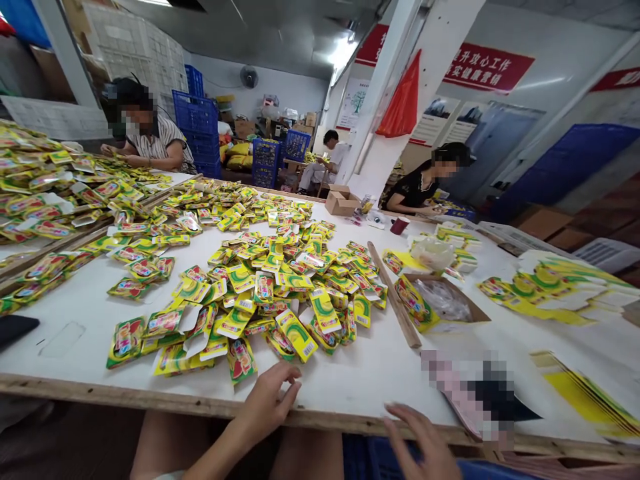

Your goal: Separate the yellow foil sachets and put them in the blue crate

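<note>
At the table edge point(100, 390), left hand point(267, 400) curled, right hand point(425, 440) spread, empty.

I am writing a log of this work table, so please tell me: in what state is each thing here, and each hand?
left hand: empty, fingers curled over the table edge.
right hand: empty, open, fingers spread.
packets: loose, scattered in a heap.
cardboard box: open, clear plastic inside.
small box: open, flaps up.
wooden strip: lying flat.
</note>
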`<state>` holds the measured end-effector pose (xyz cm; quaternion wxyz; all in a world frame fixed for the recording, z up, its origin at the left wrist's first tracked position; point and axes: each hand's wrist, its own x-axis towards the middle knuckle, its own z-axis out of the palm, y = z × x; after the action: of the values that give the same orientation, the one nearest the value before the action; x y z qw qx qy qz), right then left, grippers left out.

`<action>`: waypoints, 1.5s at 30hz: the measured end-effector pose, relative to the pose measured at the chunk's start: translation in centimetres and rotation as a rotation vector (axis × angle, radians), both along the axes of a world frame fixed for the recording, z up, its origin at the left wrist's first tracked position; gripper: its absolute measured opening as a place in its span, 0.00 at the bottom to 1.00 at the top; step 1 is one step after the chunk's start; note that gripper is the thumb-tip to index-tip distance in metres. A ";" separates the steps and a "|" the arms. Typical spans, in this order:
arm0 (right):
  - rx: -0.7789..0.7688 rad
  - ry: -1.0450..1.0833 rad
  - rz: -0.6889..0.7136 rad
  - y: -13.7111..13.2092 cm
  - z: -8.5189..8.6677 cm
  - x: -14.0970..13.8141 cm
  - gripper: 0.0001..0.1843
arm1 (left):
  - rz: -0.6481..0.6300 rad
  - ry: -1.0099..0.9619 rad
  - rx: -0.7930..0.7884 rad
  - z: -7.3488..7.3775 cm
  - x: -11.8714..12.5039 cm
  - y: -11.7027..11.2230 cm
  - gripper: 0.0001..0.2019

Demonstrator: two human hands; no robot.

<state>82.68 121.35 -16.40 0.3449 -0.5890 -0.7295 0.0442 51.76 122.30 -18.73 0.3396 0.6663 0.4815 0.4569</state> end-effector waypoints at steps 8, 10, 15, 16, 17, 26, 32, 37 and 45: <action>-0.149 0.079 0.278 9.3 -1.2 -18.3 0.29 | 0.100 -0.120 -0.031 -0.2 -0.5 0.5 0.09; -0.169 0.146 0.309 9.6 -1.3 -17.7 0.26 | 0.195 -0.217 -0.074 -0.8 -0.8 0.9 0.10; -0.275 0.574 0.316 6.3 -2.0 -15.5 0.14 | 0.242 -0.471 -0.113 -1.6 -0.8 1.5 0.20; -0.304 0.667 0.323 5.5 -2.3 -15.6 0.15 | 0.229 -0.490 -0.099 -1.5 -0.8 1.5 0.21; -0.333 0.747 0.332 4.8 -2.6 -15.8 0.15 | 0.227 -0.502 -0.082 -1.5 -0.7 1.4 0.21; -0.313 0.771 0.344 3.4 -3.7 -16.6 0.20 | 0.118 -0.455 -0.156 -0.9 -0.5 1.0 0.18; -0.344 0.748 0.355 3.4 -3.2 -14.9 0.18 | 0.001 -0.236 -0.162 -0.6 0.1 1.7 0.13; -0.351 0.722 0.359 4.0 -2.9 -14.5 0.14 | 0.036 -0.186 -0.100 -0.4 0.4 2.0 0.13; -0.211 0.718 0.302 5.4 -1.6 -14.6 0.10 | 0.142 -0.226 0.002 -0.7 1.0 1.5 0.15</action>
<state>68.10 126.75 -18.00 0.5051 -0.4543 -0.6326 0.3719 52.77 123.80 -19.44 0.3578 0.5751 0.4856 0.5527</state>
